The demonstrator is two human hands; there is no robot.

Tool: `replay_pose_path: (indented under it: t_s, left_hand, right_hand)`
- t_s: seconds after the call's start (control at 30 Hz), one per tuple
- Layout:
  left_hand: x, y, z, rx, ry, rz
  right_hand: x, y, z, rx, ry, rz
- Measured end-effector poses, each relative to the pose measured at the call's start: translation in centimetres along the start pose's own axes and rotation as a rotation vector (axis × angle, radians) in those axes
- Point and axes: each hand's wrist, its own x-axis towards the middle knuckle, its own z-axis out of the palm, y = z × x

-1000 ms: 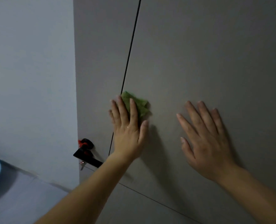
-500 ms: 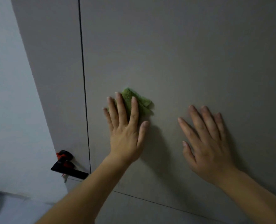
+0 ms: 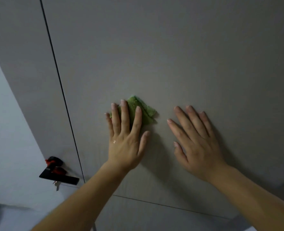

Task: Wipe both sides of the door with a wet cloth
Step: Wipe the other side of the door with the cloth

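Observation:
The grey door point(image 3: 171, 55) fills most of the view, with a thin dark vertical groove on its left part. My left hand point(image 3: 126, 139) lies flat with straight fingers and presses a folded green cloth point(image 3: 142, 112) against the door face; the cloth sticks out above and to the right of the fingertips. My right hand point(image 3: 198, 142) rests flat on the door just to the right, fingers spread, holding nothing. The two hands are a short gap apart.
A black door handle point(image 3: 58, 174) with red parts sits at the door's left edge, and a key point(image 3: 56, 186) hangs below it. A pale wall point(image 3: 6, 130) stands to the left. A horizontal groove crosses the door below my forearms.
My left hand and the cloth have slid to the right across the door, away from the vertical groove and closer to my right hand. The view has shifted, so the handle sits lower left.

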Motion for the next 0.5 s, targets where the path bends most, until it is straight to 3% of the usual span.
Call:
replay_pose_path:
  t_s: [0.17,0.37,0.5]
  left_hand:
    - [-5.5,0.8,0.8,0.086,-0.197,0.149]
    - [-0.1,3.2,0.6,0.079,-0.088,0.116]
    - [-3.1,3.9,1.6,0.127,-0.153,0.249]
  right_hand:
    - [-2.1,1.2,-0.5,-0.026,-0.018,0.036]
    - [-3.7,2.6,-1.2,-0.022,0.011,0.089]
    - [-5.3,3.0,-1.0,-0.009,0.015,0.121]
